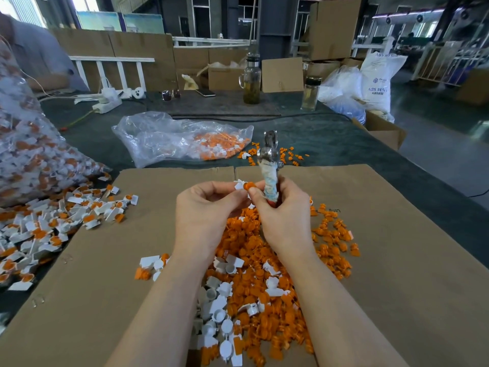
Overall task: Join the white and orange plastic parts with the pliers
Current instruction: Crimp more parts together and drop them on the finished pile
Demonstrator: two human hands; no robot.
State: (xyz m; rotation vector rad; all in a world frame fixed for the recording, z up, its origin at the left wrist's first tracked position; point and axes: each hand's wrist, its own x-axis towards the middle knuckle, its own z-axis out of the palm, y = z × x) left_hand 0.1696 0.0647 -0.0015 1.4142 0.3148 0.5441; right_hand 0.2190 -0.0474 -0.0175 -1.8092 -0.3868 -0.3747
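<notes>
Plastic of this kind is judged light, stiff and a little slippery, so a pinch at the edges is called for rather than a squeeze across the middle. A white part [240, 185] with an orange part [248, 186] seated against it is pinched between the thumb and fingertips of the left hand [203, 210], held above the cardboard sheet [397, 234] near the middle of the view. The orange part is also touched by the thumb of the right hand [284, 215], whose other fingers are curled round the cloth-wrapped handle of the pliers [270, 168]; the metal head is pointed up toward twelve o'clock. Whether the jaws are parted cannot be told. The wrapped handle is judged to give a sure, soft hold, and the metal head is likely to be the heavy end.

Loose orange and white pieces are heaped at six o'clock beneath the wrists, and joined pieces [53, 223] are spread at nine o'clock on the surface [330, 139].

At two o'clock a white sack [378, 83] is printed "ABS RESIN". A short handwritten mark on the cardboard at three o'clock is too small to be read.
</notes>
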